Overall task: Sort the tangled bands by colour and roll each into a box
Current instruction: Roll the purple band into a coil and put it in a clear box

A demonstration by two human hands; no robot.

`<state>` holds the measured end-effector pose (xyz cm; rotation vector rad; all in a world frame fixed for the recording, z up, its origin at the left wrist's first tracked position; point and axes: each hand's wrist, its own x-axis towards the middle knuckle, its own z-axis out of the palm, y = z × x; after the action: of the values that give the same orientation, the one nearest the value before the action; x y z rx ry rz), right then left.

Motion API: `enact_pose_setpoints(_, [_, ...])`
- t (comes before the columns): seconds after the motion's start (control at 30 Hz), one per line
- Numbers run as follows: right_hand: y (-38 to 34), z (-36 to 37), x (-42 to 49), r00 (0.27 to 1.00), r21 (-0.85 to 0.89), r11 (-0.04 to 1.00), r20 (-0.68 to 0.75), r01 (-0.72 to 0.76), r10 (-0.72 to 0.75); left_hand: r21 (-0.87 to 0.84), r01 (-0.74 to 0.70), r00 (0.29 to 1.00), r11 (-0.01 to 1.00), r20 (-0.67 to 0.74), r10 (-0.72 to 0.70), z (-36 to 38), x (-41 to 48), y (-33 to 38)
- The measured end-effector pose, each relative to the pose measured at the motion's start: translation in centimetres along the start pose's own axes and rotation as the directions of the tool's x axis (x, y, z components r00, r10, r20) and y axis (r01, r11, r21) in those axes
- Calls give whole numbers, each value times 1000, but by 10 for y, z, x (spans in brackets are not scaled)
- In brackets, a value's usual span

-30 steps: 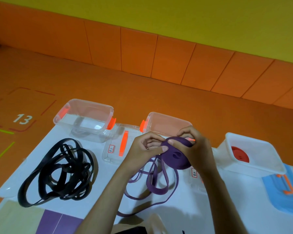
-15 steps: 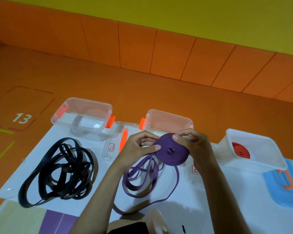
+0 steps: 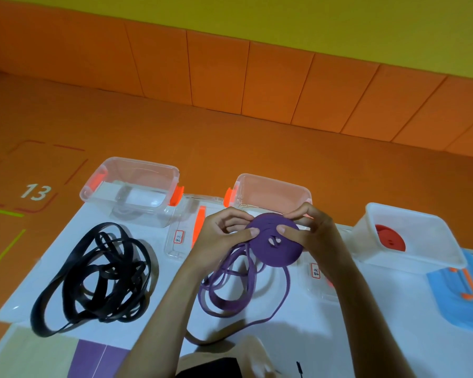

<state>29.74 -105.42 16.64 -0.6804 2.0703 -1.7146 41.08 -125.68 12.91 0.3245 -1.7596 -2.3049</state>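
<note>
1. Turned more squarely to the camera than half a second ago, the purple roll (image 3: 273, 255) is held above the desk (image 3: 306, 339), just in front of the middle clear box (image 3: 273, 189).
2. Left hand (image 3: 221, 236) grips the roll's left edge, thumb flat on its face.
3. Right hand (image 3: 314, 233) pinches the far rim, thumb on the face too.
4. Loose purple band (image 3: 224, 290) trails from the roll in loops onto the desk.
5. Tangled black bands (image 3: 99, 276) lie at left; a red roll (image 3: 389, 241) sits in the white box (image 3: 410, 214) at right.
</note>
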Motion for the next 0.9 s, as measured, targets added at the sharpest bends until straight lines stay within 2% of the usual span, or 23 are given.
enact_pose_setpoints(0.1, [4, 2, 2, 996, -50, 996, -55, 70, -73, -38, 5, 1000, 999, -17, -6, 2, 0, -2])
enact_pose_setpoints(0.23, [-1, 6, -1, 981, -38, 989, -126, 140, -144, 44, -36, 997, 998, -69, 39, 5, -1, 0])
enact_pose_setpoints(0.37, [-3, 9, -1, 962, 16, 977, -179, 213, -206, 76, -72, 997, 994, 14, 72, 0, -3, 7])
enact_pose_setpoints(0.43, [0, 10, 0, 965, 12, 979, -170, 203, -198, 65, -77, 997, 995, -7, 78, -1, -4, 9])
enact_pose_setpoints(0.5, [4, 10, 2, 971, -76, 979, -130, 189, -198, 48, -92, 994, 995, -63, 95, 1, -4, 9])
enact_pose_setpoints(0.63, [5, 6, 2, 934, -329, 884, -21, 331, -358, 20, -83, 991, 996, -102, 85, 6, -4, 7])
enact_pose_setpoints(0.67, [6, 4, 2, 937, -324, 884, 17, 336, -349, 15, -78, 991, 997, -106, 79, 6, -4, 7])
enact_pose_setpoints(0.77, [2, 3, -2, 984, -159, 973, 78, 169, -159, 41, -75, 992, 996, -99, 79, 8, -5, 6])
enact_pose_setpoints(0.9, [0, 7, -9, 982, -163, 970, -15, 182, -186, 40, 12, 998, 999, -57, -9, 11, -5, 8])
